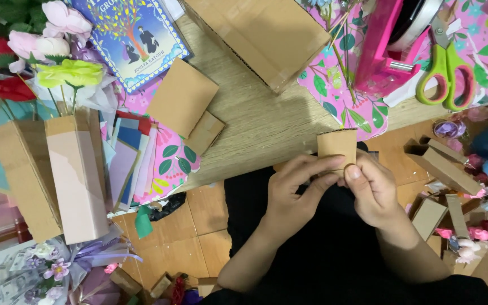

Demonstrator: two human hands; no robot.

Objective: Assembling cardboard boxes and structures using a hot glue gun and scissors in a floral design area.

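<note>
Left hand (297, 189) pinched the card (337, 146) from below; right hand (371, 189) gripped its right edge. We saw scissors (446, 73) and a tape dispenser (382, 51) beyond it.

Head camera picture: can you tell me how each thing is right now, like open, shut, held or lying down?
Small cardboard piece: upright, pinched by both hands.
Left hand: fingers closed on the piece.
Right hand: thumb pressed on the piece.
Green scissors: lying on the flowered paper, blades mostly hidden.
Pink tape dispenser: resting on the table, not held.
Tall cardboard box: standing, open top, holding fake flowers.
Book: shut, lying flat.
</note>
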